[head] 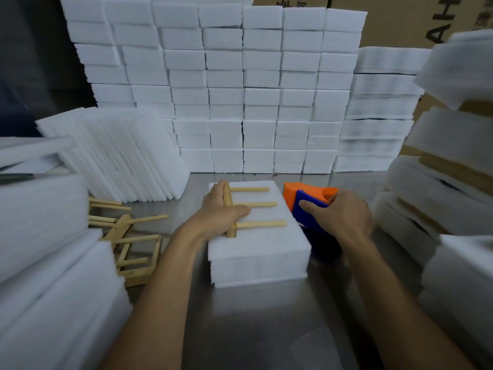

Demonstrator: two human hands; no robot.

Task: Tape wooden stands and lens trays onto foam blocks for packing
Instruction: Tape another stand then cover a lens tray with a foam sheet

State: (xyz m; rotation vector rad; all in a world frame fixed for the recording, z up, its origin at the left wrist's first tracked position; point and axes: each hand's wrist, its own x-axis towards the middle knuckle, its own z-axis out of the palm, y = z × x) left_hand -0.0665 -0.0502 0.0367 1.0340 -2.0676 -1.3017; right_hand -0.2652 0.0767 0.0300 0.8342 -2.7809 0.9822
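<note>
One wooden stand (241, 208) lay flat on a foam block (257, 245) at the centre of a steel table (266, 329), its three dowels pointing toward three o'clock. No tape could be seen over it, so the taping of this piece looked not yet started. The left hand (222, 209) pressed the stand's crossbar down at the block's nine o'clock edge, fingers curled round the bar and thumb stretched out between two dowels. At three o'clock, touching the block's side, the right hand (344, 212) gripped an orange and blue tape dispenser (310, 201), fingers wrapped over its body.

Several more stands (128, 236) lay in a loose heap at nine o'clock, untaped, so plenty of work seemed left. No lens trays could be made out.

Outward from there, foam sheets (117, 156) leaned at ten o'clock and more lay stacked along the left edge. A tall wall of foam blocks (240, 89) filled twelve o'clock. At two to three o'clock stood stacks of foam bundles (437, 182) with brown strips showing between layers; whether these were finished pieces could not be told. Cardboard boxes (400, 20) stood behind, contents hidden.
</note>
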